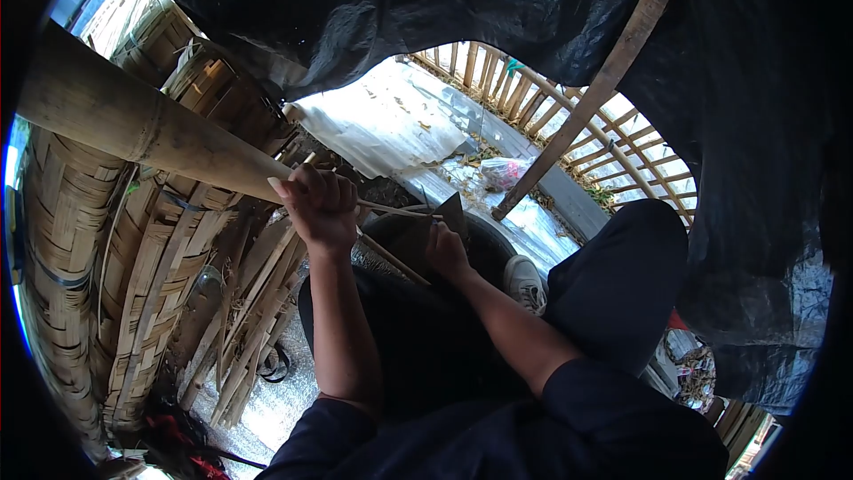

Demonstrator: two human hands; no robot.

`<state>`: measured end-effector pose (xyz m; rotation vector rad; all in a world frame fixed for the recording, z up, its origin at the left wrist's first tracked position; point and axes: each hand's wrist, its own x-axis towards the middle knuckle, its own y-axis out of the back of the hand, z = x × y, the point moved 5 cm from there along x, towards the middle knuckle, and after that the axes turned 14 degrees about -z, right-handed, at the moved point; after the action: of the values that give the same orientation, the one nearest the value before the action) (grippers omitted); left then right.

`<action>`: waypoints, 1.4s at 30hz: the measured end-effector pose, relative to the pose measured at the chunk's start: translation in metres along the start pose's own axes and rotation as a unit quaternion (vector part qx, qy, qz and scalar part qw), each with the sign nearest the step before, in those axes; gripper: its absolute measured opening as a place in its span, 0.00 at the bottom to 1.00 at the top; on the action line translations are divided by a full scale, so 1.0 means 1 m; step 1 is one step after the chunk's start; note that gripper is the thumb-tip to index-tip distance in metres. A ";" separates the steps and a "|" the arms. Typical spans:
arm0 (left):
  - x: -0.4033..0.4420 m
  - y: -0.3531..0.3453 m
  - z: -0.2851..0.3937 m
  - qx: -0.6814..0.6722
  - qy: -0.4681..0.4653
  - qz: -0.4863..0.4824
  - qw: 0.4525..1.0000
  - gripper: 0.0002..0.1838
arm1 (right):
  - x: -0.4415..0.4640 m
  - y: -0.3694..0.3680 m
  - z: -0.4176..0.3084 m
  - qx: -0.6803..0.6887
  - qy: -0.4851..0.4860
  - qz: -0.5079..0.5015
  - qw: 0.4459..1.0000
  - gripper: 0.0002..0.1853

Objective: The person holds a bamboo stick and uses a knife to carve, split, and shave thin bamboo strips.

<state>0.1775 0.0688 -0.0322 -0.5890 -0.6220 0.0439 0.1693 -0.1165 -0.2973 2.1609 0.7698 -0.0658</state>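
1. Strip (402, 211), bamboo-like, is seen in the middle of the scene, stretched from the left hand (320, 207) towards the right hand (447, 252).
2. Its visible length is thin and almost straight, pale straw in colour, and is ended bluntly on the right; finer grain cannot be made out.
3. The fingers of the left hand are clamped around the strip, and its left portion is hidden by the fist.
4. The fingers of the right hand are curled just beside the strip's right end; whether anything is gripped by them cannot be told.
5. Behind that end a pointed grey-brown piece (451, 210) is shown; what it is made of cannot be told.
6. A second thin stick (391, 256) is slanted on the near side, below the gap between the hands.
7. To the left, a thick bamboo pole (151, 124) is reached across towards the left fist, with woven bamboo panels (75, 213) stacked beyond and split slats (253, 320) heaped nearer.
8. On the far right, a wooden plank (595, 93) is tilted in front of a bamboo lattice (613, 156), and the opening is framed by black sheeting (755, 124).
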 end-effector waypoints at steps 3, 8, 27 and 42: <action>0.000 0.006 0.003 -0.035 -0.003 -0.004 0.999 0.28 | -0.002 -0.010 0.007 -0.126 0.022 -0.011 0.992 0.19; 0.002 0.003 0.005 -0.015 -0.006 0.008 1.000 0.27 | -0.010 -0.003 0.054 0.050 -0.146 -0.074 0.985 0.18; 0.001 0.005 0.005 -0.022 0.002 0.005 1.000 0.28 | -0.008 -0.004 0.028 0.103 -0.083 0.026 0.991 0.17; 0.006 0.008 0.012 0.021 -0.009 0.080 0.997 0.27 | -0.008 -0.001 0.031 0.070 -0.095 -0.023 0.993 0.18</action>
<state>0.1770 0.0827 -0.0253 -0.5966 -0.5887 0.2130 0.1684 -0.1427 -0.3161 2.2294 0.7227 -0.3530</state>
